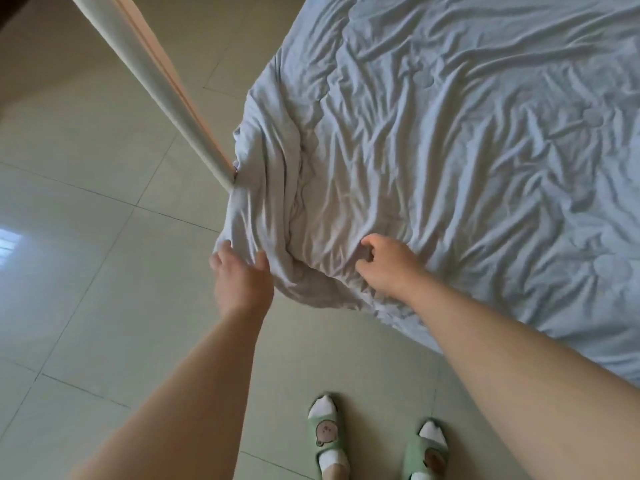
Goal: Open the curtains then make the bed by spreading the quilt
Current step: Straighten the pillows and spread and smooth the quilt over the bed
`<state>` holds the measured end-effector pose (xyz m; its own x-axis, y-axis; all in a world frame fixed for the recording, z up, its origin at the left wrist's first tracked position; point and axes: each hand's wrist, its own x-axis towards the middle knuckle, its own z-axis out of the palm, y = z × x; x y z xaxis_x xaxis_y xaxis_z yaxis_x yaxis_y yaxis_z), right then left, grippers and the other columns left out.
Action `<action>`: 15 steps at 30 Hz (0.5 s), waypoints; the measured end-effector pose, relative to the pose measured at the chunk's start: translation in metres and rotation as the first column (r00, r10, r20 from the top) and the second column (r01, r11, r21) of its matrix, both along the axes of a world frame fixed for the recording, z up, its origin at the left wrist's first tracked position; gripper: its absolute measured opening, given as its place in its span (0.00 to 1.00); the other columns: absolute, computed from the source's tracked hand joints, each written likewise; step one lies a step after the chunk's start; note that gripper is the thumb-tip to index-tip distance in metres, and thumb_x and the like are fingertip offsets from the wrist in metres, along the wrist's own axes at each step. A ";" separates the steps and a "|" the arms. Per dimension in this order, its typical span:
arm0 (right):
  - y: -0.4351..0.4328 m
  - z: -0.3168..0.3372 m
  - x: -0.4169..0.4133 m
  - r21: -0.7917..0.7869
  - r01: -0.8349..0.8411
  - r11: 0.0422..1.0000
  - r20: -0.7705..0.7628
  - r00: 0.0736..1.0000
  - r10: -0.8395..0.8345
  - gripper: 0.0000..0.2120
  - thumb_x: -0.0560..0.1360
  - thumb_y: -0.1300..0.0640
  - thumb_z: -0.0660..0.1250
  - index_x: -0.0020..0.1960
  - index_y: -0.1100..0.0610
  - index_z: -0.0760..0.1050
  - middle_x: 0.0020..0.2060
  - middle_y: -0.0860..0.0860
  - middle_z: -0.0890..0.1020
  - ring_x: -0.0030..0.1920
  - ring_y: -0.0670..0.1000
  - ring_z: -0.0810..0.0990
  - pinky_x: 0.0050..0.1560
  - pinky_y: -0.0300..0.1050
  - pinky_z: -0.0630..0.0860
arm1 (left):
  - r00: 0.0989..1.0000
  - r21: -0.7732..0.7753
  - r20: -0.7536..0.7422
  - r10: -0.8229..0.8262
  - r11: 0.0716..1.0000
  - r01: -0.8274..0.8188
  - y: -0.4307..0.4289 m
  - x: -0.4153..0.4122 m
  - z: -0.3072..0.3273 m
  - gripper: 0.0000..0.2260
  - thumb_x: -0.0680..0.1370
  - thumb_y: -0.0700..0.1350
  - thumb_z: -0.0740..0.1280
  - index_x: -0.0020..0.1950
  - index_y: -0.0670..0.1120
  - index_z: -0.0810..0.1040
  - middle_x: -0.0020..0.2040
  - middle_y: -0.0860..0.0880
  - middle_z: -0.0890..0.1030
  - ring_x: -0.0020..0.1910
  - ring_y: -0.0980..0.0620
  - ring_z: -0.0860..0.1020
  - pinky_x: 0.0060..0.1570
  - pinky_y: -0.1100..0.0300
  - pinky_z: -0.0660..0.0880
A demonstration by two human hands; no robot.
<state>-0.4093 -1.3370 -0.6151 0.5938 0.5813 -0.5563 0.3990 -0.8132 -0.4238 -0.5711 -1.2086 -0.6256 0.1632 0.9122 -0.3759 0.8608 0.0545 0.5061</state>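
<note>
A pale blue, heavily wrinkled quilt [467, 140] covers the bed and fills the upper right of the view. One corner of it hangs bunched over the bed's near left corner. My left hand [240, 277] grips that hanging corner, thumb on top of the fabric. My right hand [388, 266] lies on top of the quilt just to the right, its fingers curled and pinching a fold. No curtain is in view.
A white and orange post [166, 81] slants from the top left down to the bed corner. Glossy beige floor tiles [86, 237] spread left and below. My feet in green slippers [377, 445] stand close to the bed's edge.
</note>
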 end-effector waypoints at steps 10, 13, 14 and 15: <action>0.013 -0.011 0.010 0.092 0.021 0.996 0.037 0.999 -0.024 0.22 0.76 0.55 0.60 0.70 0.53 0.68 0.63 0.53 0.74 0.60 0.54 0.75 0.56 0.46 0.72 | 0.987 -0.056 -0.002 -0.161 0.985 0.161 0.052 0.049 -0.002 0.17 0.75 0.51 0.65 0.59 0.42 0.72 0.54 0.43 0.78 0.51 0.40 0.77 0.49 0.52 0.75; 0.015 -0.009 0.009 0.091 0.013 0.996 0.015 1.000 -0.014 0.21 0.77 0.55 0.60 0.69 0.53 0.69 0.63 0.53 0.74 0.59 0.54 0.75 0.56 0.45 0.72 | 0.992 0.030 0.074 0.102 0.994 -0.105 0.061 0.043 0.007 0.09 0.76 0.45 0.63 0.52 0.41 0.75 0.51 0.40 0.80 0.50 0.39 0.77 0.46 0.53 0.72; 0.015 -0.009 0.008 0.096 0.009 0.995 0.013 1.000 -0.011 0.20 0.77 0.55 0.60 0.68 0.53 0.70 0.62 0.53 0.75 0.59 0.54 0.75 0.57 0.45 0.72 | 0.965 0.077 0.118 0.233 0.967 -0.242 0.067 0.039 0.011 0.07 0.77 0.44 0.63 0.50 0.41 0.75 0.51 0.39 0.79 0.51 0.39 0.77 0.48 0.53 0.71; 0.014 -0.009 0.009 0.097 0.005 0.995 0.009 1.000 -0.006 0.19 0.76 0.55 0.60 0.67 0.53 0.71 0.62 0.53 0.75 0.59 0.54 0.75 0.57 0.45 0.72 | 0.933 0.121 0.162 0.323 0.931 -0.343 0.075 0.034 0.013 0.05 0.76 0.42 0.63 0.46 0.41 0.74 0.50 0.38 0.78 0.52 0.39 0.77 0.50 0.53 0.72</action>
<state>-0.4005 -1.3227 -0.6240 0.6023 0.6290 -0.4916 0.3989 -0.7705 -0.4971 -0.5371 -1.1338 -0.6128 -0.1187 0.9657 -0.2310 0.7272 0.2430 0.6420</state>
